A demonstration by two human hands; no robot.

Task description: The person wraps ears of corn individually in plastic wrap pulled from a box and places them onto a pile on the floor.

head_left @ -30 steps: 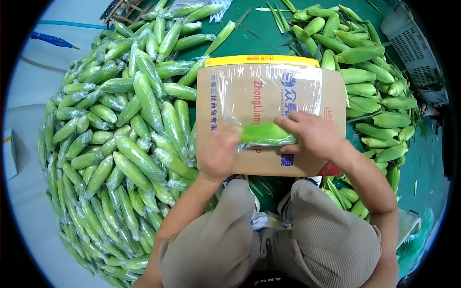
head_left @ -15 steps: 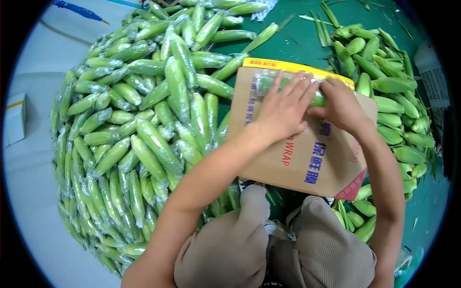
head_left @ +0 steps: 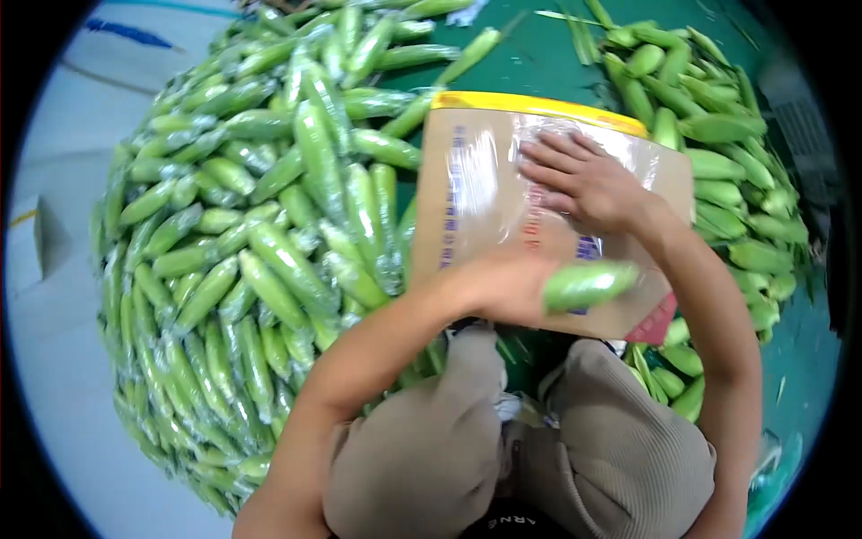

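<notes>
My left hand (head_left: 512,280), blurred by motion, holds a green corn ear (head_left: 589,286) over the lower part of the cardboard box (head_left: 467,207). Glossy clear film lies across the top of the box. Above the corn, my right hand (head_left: 588,180) rests on that film with its fingers spread and nothing in them. A yellow strip (head_left: 539,111) runs along the far edge of the box.
Film-wrapped corn ears (head_left: 278,287) form a large pile on the left. Unwrapped ears in green husks (head_left: 718,166) are heaped on the right. A grey crate (head_left: 795,126) stands at the far right, and a blue pointed object (head_left: 128,33) lies at upper left.
The corn ear has moved from the far part of the box towards me in my left hand. My right hand has let go of it and now lies spread on the film.
</notes>
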